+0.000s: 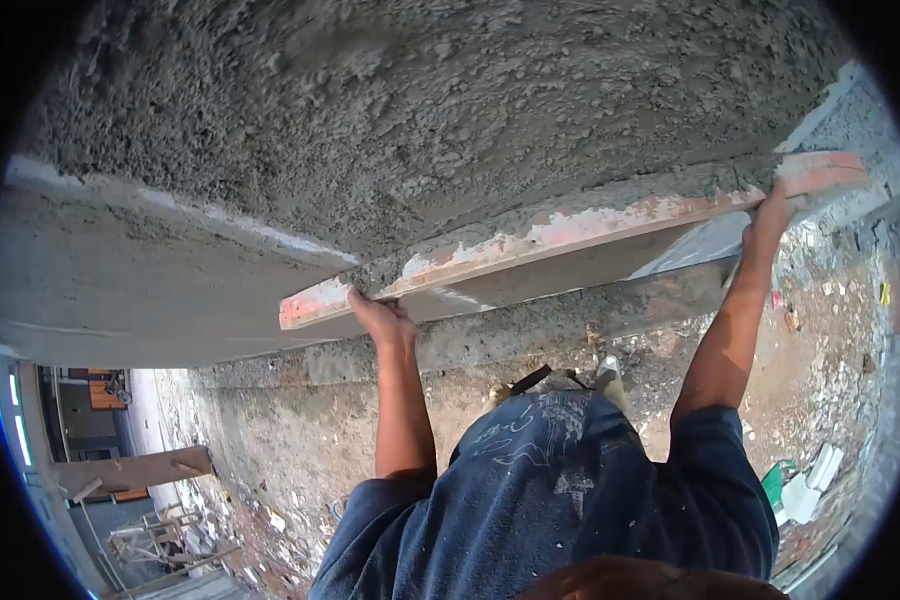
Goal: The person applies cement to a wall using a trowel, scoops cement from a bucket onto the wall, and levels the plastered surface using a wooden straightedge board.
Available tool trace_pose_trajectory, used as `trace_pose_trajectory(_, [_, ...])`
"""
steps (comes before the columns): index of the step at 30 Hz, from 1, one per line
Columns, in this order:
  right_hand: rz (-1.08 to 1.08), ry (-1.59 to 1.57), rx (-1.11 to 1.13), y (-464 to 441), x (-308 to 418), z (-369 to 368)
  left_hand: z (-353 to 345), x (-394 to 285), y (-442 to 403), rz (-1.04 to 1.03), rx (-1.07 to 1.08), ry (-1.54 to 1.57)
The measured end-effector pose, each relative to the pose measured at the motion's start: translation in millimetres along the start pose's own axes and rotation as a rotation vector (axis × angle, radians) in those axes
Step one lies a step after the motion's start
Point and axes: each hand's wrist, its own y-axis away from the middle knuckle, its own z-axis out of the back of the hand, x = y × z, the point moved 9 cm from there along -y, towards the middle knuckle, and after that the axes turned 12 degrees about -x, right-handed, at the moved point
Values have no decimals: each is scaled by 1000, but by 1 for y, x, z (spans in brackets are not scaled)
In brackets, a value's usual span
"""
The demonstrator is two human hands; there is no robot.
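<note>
A long straightedge board (540, 237), reddish and smeared with mortar, lies against the wall in front of me. My left hand (382, 318) grips it near its left end, thumb on the front face and fingers underneath. Toward the other end, my right hand (767, 215) is closed around the board, its fingers partly hidden. Wet mortar (420, 120) with a rough, lumpy surface covers the wall above the board, and some is gathered along the board's upper edge. Below and to the left, the wall surface (150, 275) looks smoother.
Rubble and debris cover the ground (290, 440) below. White and green scraps (805, 490) lie at the right. A wooden plank (135, 470) and a pile of wood pieces (175, 540) are at the lower left. My shoe (610, 375) shows beneath me.
</note>
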Motion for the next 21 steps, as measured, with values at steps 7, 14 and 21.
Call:
trace_pose_trajectory(7, [204,152,-97,184,-49,-12,85,-68,-108,-124,-30,31])
trace_pose_trajectory(14, [43,-228,-157,118,-26,-15,41,-73,-47,-274,10,-4])
trace_pose_trajectory(21, [263,-168,-255,-4,85,-7,-47,-50,78,-673,-135,-575])
